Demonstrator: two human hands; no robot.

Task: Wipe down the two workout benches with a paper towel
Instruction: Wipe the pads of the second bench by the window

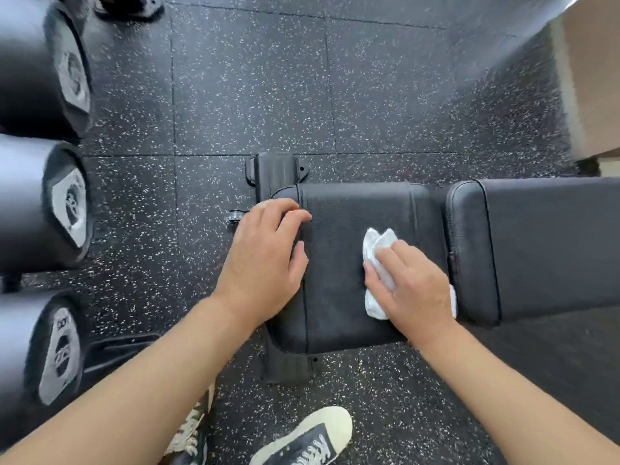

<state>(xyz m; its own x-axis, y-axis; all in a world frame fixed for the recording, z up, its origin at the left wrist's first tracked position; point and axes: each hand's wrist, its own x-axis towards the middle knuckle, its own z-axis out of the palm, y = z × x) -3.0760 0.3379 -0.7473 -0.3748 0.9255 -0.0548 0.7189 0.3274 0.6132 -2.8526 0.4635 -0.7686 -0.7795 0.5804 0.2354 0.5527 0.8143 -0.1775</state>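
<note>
On speckled rubber floor, mid-frame: black bench, long axis running L–R, seat pad at L end, back pad continuing off R edge. R hand presses crumpled white paper towel onto seat pad, fingers curled over it. L hand flat on seat's L edge, fingers relaxed, holding nothing. Three big dumbbell ends w/ grey caps line far L (well apart from bench). Sneakers just below seat
</note>
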